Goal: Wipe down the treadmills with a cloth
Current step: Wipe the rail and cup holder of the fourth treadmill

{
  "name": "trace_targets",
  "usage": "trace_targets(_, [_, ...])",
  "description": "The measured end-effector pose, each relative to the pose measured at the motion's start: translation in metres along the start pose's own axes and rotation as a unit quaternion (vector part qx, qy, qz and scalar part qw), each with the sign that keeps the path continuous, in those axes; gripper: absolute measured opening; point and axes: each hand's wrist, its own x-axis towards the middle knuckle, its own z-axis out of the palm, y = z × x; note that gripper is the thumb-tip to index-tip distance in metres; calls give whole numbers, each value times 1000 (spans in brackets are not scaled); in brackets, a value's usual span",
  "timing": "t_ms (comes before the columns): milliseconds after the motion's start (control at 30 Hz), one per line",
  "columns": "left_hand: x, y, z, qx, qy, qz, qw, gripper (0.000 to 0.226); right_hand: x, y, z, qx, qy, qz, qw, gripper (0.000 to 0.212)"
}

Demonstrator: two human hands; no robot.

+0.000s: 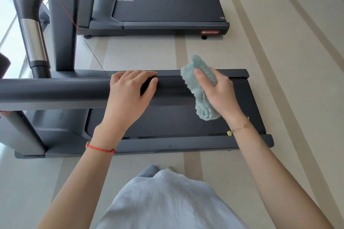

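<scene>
- The left hand [128,89], centre of the frame, wraps its fingers and thumb around the end of the dark handrail [55,90] that runs in from the left edge.
- The right hand [217,91], right of centre, grips a bunched pale-green cloth [200,87], thumb across the top, held just past the rail's end above the near treadmill [167,121].
- The cloth's lower end hangs over the dark belt.
- A second treadmill [163,11] stands at the top of the frame on the striped floor [279,61].

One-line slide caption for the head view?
Left hand grips the treadmill handrail end; right hand holds a blue cloth above the belt.
</scene>
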Motion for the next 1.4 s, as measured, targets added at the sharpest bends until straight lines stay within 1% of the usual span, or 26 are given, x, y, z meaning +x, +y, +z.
trace_targets(33, [0, 0, 0, 3, 1, 0, 1000, 29, -6, 3, 4, 0, 26, -11, 1000, 23])
trace_targets(67, [0, 0, 1, 5, 3, -1, 1000, 29, -12, 5, 9, -27, 53, -39, 997, 22])
trace_targets(100, [1, 0, 1, 6, 4, -2, 1000, 29, -15, 6, 14, -71, 75, -81, 991, 25])
trace_targets(167, [0, 1, 1, 11, 5, -5, 1000, 30, -15, -1, 23, -182, 93, -179, 962, 35])
trace_targets(200, [1, 1, 1, 14, 4, -6, 1000, 30, -10, -8, 24, -234, 82, -206, 946, 39])
trace_targets(233, [1, 1, 1, 16, 1, -6, 1000, 30, -3, -14, 24, -269, 58, -209, 938, 41])
trace_targets(267, [1, 1, 1, 15, -1, -7, 1000, 31, 5, -18, 22, -285, 24, -193, 939, 43])
trace_targets(333, [1, 1, 0, 9, -6, -9, 1000, 31, 17, -21, 11, -248, -43, -137, 958, 47])
trace_targets(367, [1, 0, -1, 5, -8, -8, 1000, 32, 19, -20, 6, -213, -58, -113, 969, 49])
trace_targets(433, [2, 0, -2, -3, -16, -6, 1000, 33, 15, -19, 1, -187, -51, -86, 977, 54])
trace_targets(500, [2, 0, -3, -1, -20, -9, 1000, 34, 8, -18, 5, -234, -25, -106, 966, 53])
trace_targets(567, [2, -3, -5, 10, -17, -16, 1000, 36, 5, -19, 12, -295, 5, -163, 941, 49])
trace_targets(600, [1, -6, -8, 20, -10, -20, 1000, 35, 4, -21, 15, -321, 6, -195, 927, 49])
trace_targets(633, [1, -10, -11, 32, -3, -23, 999, 34, 4, -24, 20, -343, 1, -221, 913, 49])
trace_targets(700, [0, -23, -18, 40, 6, -29, 999, 32, 6, -31, 31, -379, -21, -243, 893, 53])
trace_targets(800, [-3, -46, -30, 30, 7, -37, 999, 31, 7, -45, 53, -405, -41, -263, 875, 55])
trace_targets(933, [-10, -81, -48, 25, 18, -50, 998, 28, 9, -63, 85, -404, -39, -288, 867, 49])
trace_targets(1067, [-17, -120, -71, 31, 19, -52, 998, 26, 6, -85, 125, -405, -42, -296, 864, 52])
trace_targets(1400, [-36, -222, -137, 19, -8, -43, 999, 27, -5, -143, 244, -393, -14, -333, 857, 46])
